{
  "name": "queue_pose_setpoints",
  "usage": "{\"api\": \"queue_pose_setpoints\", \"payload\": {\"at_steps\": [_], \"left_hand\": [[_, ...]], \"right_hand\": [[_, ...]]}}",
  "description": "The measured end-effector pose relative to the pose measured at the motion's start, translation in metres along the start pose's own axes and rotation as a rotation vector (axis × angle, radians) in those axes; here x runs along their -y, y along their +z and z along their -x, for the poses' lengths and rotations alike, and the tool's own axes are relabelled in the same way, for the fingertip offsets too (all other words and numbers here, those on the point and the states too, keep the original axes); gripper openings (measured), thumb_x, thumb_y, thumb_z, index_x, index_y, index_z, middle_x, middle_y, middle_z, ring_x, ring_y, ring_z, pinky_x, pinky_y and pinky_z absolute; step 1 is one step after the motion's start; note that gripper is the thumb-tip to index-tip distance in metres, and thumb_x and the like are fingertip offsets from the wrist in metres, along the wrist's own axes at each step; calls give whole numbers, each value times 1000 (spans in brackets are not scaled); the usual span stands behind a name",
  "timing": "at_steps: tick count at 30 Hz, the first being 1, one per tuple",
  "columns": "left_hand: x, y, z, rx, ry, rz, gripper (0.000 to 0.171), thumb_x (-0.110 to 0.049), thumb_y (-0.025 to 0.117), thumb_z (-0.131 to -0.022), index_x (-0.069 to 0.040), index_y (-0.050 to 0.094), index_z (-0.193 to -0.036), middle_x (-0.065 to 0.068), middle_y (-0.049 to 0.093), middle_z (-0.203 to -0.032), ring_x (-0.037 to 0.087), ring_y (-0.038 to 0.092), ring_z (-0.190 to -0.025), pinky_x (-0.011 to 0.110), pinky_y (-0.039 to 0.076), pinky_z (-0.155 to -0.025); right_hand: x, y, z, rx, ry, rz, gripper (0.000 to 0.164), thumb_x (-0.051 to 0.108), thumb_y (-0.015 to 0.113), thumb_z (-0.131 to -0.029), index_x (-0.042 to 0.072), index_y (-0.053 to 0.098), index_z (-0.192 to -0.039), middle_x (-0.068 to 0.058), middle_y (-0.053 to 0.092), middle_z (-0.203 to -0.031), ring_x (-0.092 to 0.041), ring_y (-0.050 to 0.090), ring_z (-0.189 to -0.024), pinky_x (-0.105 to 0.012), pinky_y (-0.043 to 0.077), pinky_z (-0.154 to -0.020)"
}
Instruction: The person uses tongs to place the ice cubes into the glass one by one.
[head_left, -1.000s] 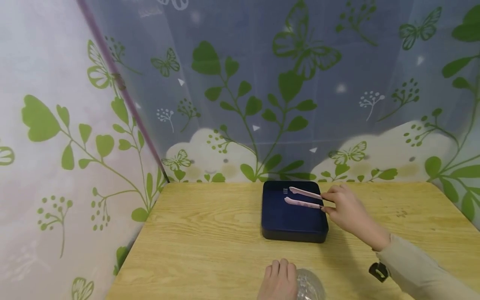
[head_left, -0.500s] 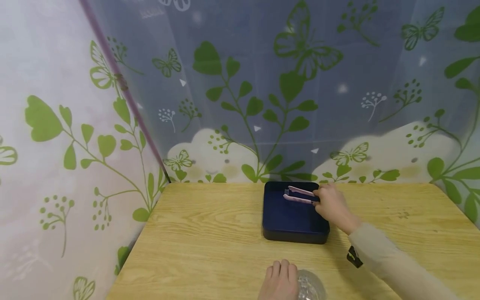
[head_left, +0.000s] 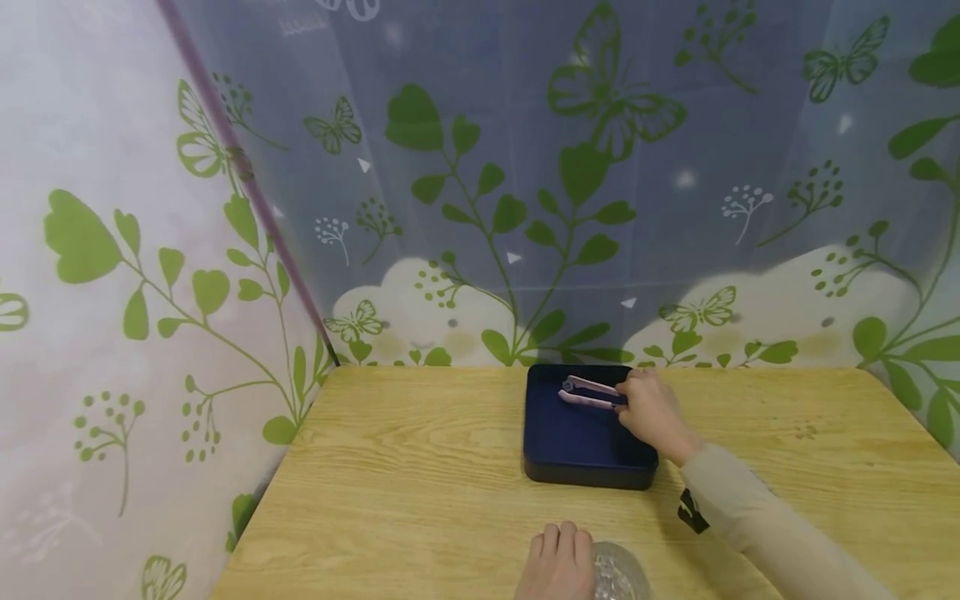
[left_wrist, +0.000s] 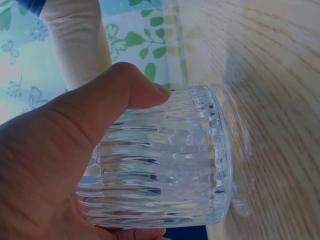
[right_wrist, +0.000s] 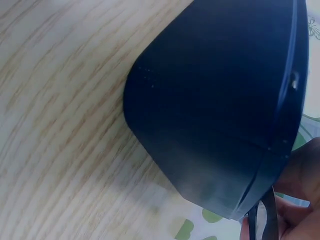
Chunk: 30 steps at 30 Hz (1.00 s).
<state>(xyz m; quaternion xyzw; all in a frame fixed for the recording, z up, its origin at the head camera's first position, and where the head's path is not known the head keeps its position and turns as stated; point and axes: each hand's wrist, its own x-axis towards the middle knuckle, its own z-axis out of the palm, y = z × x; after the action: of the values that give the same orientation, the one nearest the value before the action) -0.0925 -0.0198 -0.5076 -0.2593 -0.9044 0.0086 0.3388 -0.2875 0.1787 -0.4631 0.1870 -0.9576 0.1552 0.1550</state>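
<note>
My right hand [head_left: 651, 412] pinches the pale pink tongs [head_left: 592, 402] by their dark handle ends. The tongs' two arms stand apart, reaching left over the dark blue square tray [head_left: 588, 473]. Between or right beside their tips is a small grey-white thing [head_left: 567, 386], too small to make out. In the right wrist view the tray's dark side [right_wrist: 210, 100] fills much of the picture, with the right hand [right_wrist: 300, 200] at the lower right corner. At the front, my left hand [head_left: 557, 567] grips a clear ribbed glass [left_wrist: 160, 165], its thumb over the near side.
The wood-grain table [head_left: 405, 467] runs back to a patterned curtain [head_left: 465, 167] with green leaves and butterflies. Another curtain [head_left: 135, 350] hangs on the left. A black item [head_left: 692, 512] shows under the right sleeve [head_left: 750, 508].
My right hand has moved left, carrying the tongs further over the tray, and the gap between their arms looks narrower. The left hand and glass have stayed in place.
</note>
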Motion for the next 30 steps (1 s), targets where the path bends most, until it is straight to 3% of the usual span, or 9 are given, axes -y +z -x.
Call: {"api": "queue_pose_setpoints", "payload": {"at_steps": [3, 7, 20, 26, 30], "left_hand": [[1, -2, 0, 23, 3, 11, 30, -19, 26, -106, -13, 44, -83, -2, 37, -75, 11, 30, -65, 21, 28, -60], [2, -3, 0, 38, 8, 21, 18, -27, 45, -95, -13, 45, -85, -2, 38, -76, 11, 32, -66, 21, 29, -61], [1, -1, 1, 14, 14, 18, 25, -25, 35, -102, -13, 45, -82, -2, 38, -74, 10, 31, -65, 21, 29, -60], [2, -3, 0, 46, 20, 16, 20, -26, 41, -99, -12, 46, -84, -2, 39, -76, 10, 33, -66, 21, 30, -60], [0, 0, 0, 1, 8, 5, 30, -19, 27, -105, -13, 45, -82, -2, 38, -74, 10, 31, -64, 21, 27, -59]], "right_hand": [[2, 0, -1, -9, 1, -10, 22, 1, 76, -72, -4, 75, -94, -15, 62, -83, -39, 57, -84, -52, 51, -67], [4, 2, -1, -10, 0, -21, 22, 0, 74, -73, -4, 76, -94, -15, 63, -83, -38, 58, -83, -50, 51, -70], [7, 3, 2, -19, 11, -18, 21, -2, 71, -73, -3, 77, -93, -14, 63, -83, -36, 58, -83, -48, 51, -67], [7, 0, 3, -26, 12, -30, 21, -3, 70, -74, -4, 77, -94, -15, 64, -85, -36, 59, -83, -47, 51, -64], [8, -1, 4, -17, 20, -45, 21, -3, 70, -75, -6, 76, -95, -16, 64, -85, -37, 58, -84, -47, 51, -65]]}}
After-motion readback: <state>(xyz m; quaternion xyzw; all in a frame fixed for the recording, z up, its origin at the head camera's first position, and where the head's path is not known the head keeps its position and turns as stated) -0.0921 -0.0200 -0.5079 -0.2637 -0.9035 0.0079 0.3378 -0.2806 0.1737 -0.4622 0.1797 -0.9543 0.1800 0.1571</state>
